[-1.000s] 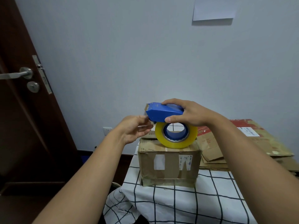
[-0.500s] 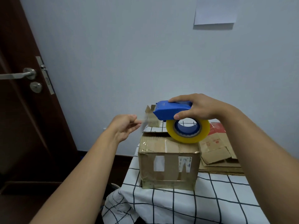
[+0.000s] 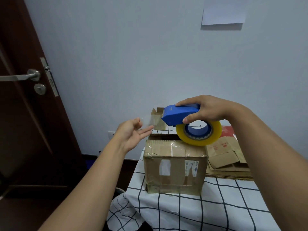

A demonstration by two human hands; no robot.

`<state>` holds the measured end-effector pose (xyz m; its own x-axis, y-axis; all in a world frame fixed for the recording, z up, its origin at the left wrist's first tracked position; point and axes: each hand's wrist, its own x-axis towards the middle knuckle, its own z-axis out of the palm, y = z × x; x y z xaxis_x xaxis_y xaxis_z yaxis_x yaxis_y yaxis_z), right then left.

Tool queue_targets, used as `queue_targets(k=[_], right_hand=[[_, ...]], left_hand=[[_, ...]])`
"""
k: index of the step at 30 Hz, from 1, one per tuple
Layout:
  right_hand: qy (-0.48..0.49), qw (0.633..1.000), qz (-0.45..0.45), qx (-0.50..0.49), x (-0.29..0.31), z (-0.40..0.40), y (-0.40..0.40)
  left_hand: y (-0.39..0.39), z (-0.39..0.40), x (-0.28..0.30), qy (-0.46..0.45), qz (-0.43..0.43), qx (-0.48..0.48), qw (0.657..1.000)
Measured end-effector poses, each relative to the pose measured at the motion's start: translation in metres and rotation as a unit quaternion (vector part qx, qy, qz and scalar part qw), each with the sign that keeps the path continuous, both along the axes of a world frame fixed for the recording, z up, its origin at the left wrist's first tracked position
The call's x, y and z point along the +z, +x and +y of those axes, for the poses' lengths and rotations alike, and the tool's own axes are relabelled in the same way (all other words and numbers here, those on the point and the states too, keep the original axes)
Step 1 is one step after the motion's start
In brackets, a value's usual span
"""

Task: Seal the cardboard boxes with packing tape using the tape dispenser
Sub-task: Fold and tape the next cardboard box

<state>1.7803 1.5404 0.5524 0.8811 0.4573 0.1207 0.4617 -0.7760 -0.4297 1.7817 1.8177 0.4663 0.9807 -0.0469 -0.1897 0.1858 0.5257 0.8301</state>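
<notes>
At the far left stands a dark brown wooden door with a silver lever handle. My left hand floats palm up to the left of the box, fingers loosely straight and a little spread; a strip of clear tape runs from my thumb tip toward the dispenser, and the thumb seems to touch its end, though I cannot tell whether I am really pinching it. Below and to the right, the brown cardboard box with white labels on its front sits at the left edge of a table under a white cloth with a black grid; its top flaps lie down, shiny with old tape. Behind it a small open cardboard box stands near the wall. My right hand grips the blue plastic tape dispenser from above, fingers curled over its back and thumb pressed on its near side, holding it in the air over the box's top, its yellowish roll of packing tape hanging just above the far right corner. Flattened cardboard sheets lie stacked to the right, and a white paper sheet is on the wall.
</notes>
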Motion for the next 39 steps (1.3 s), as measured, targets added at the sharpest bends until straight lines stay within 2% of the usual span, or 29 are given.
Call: queue_targets(k=[12,17,25,33,39], right_hand=[[-0.018,1.0,-0.008,0.0,0.007,0.0,0.001],[-0.017,0.999,0.031,0.015,-0.004,0.009,0.01],[-0.042,0.997,0.051,0.029,-0.023,0.011,0.025],[-0.084,0.995,0.051,0.036,-0.021,0.02,0.031],[-0.086,0.994,0.048,0.039,-0.021,0.022,0.03]], left_hand=[[0.0,-0.013,-0.023,0.079,0.071,-0.01,0.994],[0.003,-0.009,-0.028,0.102,0.076,-0.016,0.992],[0.004,0.017,-0.047,0.186,0.062,0.049,0.979],[-0.001,0.019,-0.07,0.124,0.059,0.012,0.99],[0.001,0.019,-0.089,0.157,0.063,0.006,0.986]])
